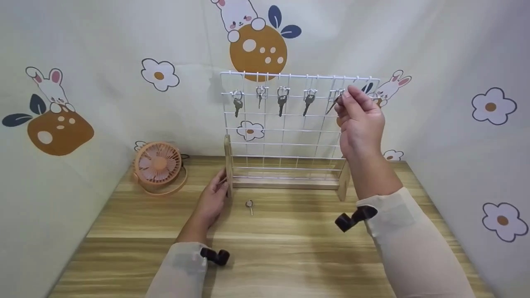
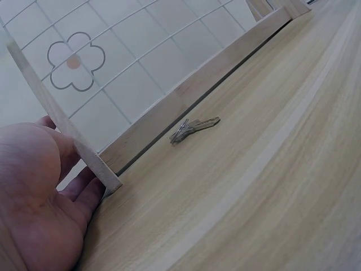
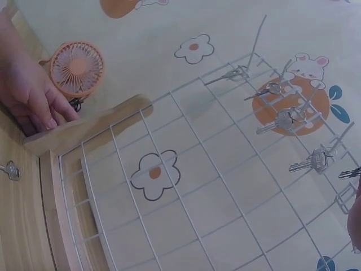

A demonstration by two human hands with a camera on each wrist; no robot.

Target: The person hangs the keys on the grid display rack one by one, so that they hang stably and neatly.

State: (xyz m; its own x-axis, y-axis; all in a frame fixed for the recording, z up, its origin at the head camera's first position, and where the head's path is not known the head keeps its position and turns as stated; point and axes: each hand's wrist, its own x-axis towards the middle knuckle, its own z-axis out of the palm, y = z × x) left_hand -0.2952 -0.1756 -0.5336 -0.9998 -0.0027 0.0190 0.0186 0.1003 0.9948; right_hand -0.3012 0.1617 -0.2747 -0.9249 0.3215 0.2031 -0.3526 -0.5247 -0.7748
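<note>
A white wire grid rack (image 1: 285, 130) with wooden end posts stands on the table. My right hand (image 1: 359, 118) pinches a key (image 1: 332, 106) at the upper right of the grid, right by a hook; the fingers hide the key's upper part. Low on the left, my left hand (image 1: 211, 203) rests against the outer face of the left wooden post (image 2: 62, 121), fingers on that side. Several keys (image 1: 282, 104) on rings hang in a row along the grid's top. Another key (image 1: 249, 206) with a ring lies on the table before the rack.
An orange fan (image 1: 160, 165) stands on the wooden table (image 1: 265, 248) left of the rack. Behind rises a pale cloth backdrop (image 1: 190, 116) printed with rabbits, oranges and flowers, with similar cloth at both sides. A black wrist camera sits on each sleeve (image 1: 414, 231).
</note>
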